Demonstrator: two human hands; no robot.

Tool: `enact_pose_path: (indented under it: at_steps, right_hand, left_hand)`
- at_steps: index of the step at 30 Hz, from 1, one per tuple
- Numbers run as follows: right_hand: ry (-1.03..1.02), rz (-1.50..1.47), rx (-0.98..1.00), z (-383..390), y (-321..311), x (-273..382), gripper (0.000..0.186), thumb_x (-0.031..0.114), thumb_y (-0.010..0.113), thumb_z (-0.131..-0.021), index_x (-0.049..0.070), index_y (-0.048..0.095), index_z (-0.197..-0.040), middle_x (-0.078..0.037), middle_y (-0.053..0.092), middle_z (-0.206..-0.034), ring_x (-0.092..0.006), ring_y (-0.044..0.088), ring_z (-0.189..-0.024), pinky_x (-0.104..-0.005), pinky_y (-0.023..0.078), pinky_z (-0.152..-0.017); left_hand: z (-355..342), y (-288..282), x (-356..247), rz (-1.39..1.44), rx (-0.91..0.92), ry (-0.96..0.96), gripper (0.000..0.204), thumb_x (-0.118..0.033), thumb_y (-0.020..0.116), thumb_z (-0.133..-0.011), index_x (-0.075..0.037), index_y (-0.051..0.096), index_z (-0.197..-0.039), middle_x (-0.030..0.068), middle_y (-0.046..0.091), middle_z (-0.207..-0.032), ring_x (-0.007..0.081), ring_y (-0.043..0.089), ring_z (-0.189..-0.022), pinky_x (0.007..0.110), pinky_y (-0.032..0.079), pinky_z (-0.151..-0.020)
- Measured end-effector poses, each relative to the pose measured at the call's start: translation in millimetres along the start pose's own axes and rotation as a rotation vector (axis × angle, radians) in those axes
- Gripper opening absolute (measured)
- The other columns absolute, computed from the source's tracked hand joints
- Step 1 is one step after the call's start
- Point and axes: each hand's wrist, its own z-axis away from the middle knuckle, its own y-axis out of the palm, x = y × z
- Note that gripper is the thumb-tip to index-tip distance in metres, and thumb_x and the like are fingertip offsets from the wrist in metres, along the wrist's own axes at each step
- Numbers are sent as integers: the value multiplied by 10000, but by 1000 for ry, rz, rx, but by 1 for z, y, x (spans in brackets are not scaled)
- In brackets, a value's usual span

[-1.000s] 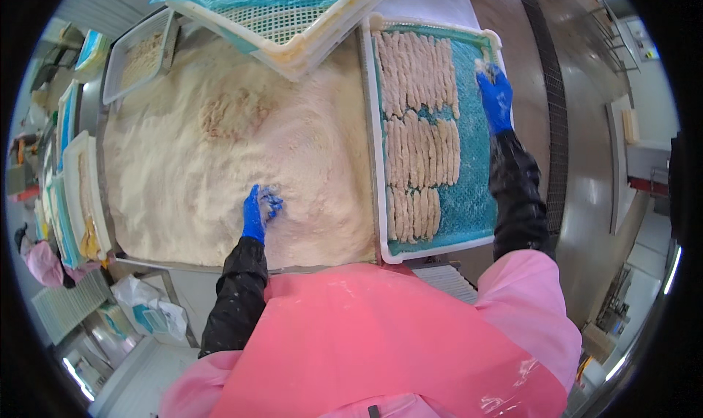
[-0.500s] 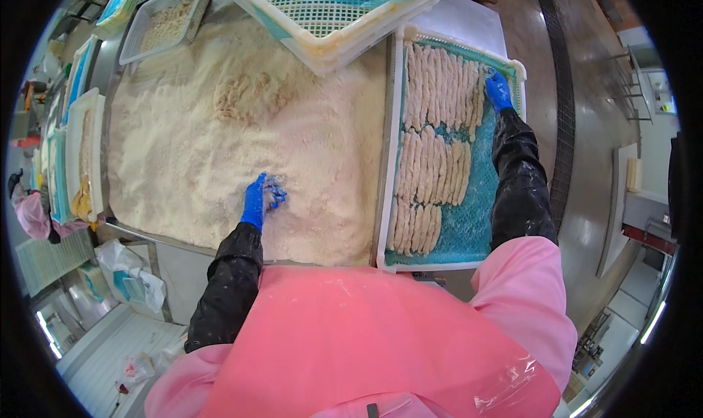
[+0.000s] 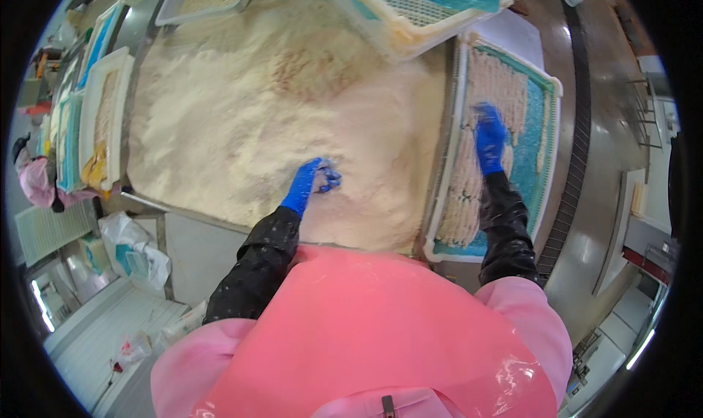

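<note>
Tray at right: a white-rimmed tray [image 3: 448, 162] with a teal mesh liner lies along the right edge of the worktop; rows of pale breaded strips [image 3: 469, 191] fill its left part, and bare teal liner shows on its right.
Breadcrumb bed: a broad heap of pale breadcrumbs [image 3: 242, 118] covers the worktop [image 3: 183, 249] from its near edge to the far trays.
Far stack: stacked white trays [image 3: 417, 15] with teal mesh overhang the crumbs at the top.
Left side: narrow white trays [image 3: 102, 118] stand in a line along the left edge of the crumbs; their contents are too small to tell.
Left hand: the left hand [image 3: 311, 184], in a blue glove, rests in the crumbs near the near edge, fingers curled in; whether it grips anything I cannot tell.
Right hand: the right hand [image 3: 489, 136], blue-gloved and blurred, lies over the strips in the middle of the tray, fingers pointing away; its grip cannot be told.
Open room: loose crumbs lie between the left hand and the tray's rim.
</note>
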Motion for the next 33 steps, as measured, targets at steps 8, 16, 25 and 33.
enact_pose_path:
  at_steps: [8,16,25,33]
  right_hand:
    - [-137,312,231,69,257,77,476,140,543,-889,51,441,-1346,-222,468,-1315,-381,449,-1193,-473,310,-1058]
    - [-279,219,58,-15,326,157,234,207,639,-805,126,657,-1023,-119,578,-1002,-303,559,-948,-410,434,-795]
    - [-28,125,318,-22,337,160,188,250,651,-789,112,653,-917,-50,600,-886,-239,567,-898,-379,411,-785]
    - [592,-787,566,66,289,161,172,191,580,-914,23,613,-940,-38,594,-733,-108,574,-653,-261,462,-599]
  left_hand:
    - [21,-77,-5,-242,-34,74,350,-372,511,-941,-60,636,-1039,75,689,-860,150,656,-715,274,502,-615]
    - [17,-94,-10,-84,109,76,374,-330,484,-948,0,644,-1020,125,692,-855,200,675,-678,285,519,-566]
    - [27,-95,-20,-201,108,99,366,-327,479,-953,-7,649,-1004,106,701,-824,162,663,-651,267,499,-545]
    - [27,-101,-25,-65,179,-31,362,-346,479,-955,-33,637,-1042,90,704,-862,163,666,-690,262,490,-550]
